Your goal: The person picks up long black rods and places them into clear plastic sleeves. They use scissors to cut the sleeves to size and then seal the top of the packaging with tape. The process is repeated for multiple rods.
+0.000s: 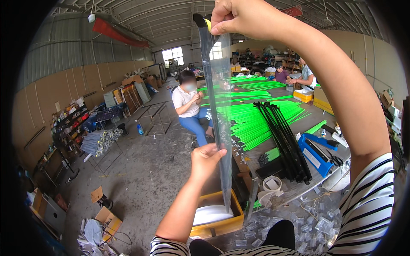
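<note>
A long, thin dark stick [208, 81] with a curved black top stands upright in front of me, inside a long clear plastic sleeve [224, 94]. High up, my right hand [234, 17] pinches the sleeve's upper end beside the black top, where a bit of yellow shows. Lower down, my left hand [205, 161] is closed around the sleeve, its thumb across the front. The sleeve's bottom end hangs over a yellow bin [239, 219] holding white sheet-like material. The stick's exact kind does not show.
On the right, a table carries several green rods [252, 123], a bundle of black sticks [284, 143], a blue heat sealer [316, 154] and scissors [336, 160]. A seated person [188, 102] works beyond. Clear plastic scraps [307, 226] litter the floor.
</note>
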The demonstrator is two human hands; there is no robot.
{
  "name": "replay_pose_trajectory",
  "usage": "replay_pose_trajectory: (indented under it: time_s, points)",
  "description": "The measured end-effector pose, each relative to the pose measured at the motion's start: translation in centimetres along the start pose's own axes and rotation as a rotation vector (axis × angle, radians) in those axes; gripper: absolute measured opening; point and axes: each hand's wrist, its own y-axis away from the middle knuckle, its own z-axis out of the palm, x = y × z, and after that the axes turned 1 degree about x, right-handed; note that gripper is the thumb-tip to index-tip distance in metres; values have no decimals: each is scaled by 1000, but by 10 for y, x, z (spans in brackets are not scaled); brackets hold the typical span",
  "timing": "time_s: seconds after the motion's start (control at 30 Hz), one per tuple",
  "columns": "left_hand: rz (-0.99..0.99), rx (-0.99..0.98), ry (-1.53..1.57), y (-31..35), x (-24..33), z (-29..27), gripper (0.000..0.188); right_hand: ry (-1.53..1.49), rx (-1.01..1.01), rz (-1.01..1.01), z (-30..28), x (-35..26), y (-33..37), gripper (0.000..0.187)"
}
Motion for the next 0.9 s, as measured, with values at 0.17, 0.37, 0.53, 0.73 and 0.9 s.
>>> replay_pose_trajectory:
  time_s: [0.17, 0.37, 0.53, 0.73, 0.9]
  points:
    - [10, -31, -23, 0, 8, -2, 14, -11, -40, 107, -4, -4, -4, 15]
    - [13, -67, 97, -2, 6, -2, 9, 30, -5, 128, -11, -7, -7, 15]
    - [10, -85, 89, 0, 11, -3, 10, 26, -71, 137, -13, -11, -5, 23]
    - [-57, -164, 95, 3, 7, -3, 18, -230, -86, 454, -29, -9, -10, 38]
    - [-36, -198, 122, 10, 5, -1, 14, -501, -570, 710, -27, 1, -17, 36]
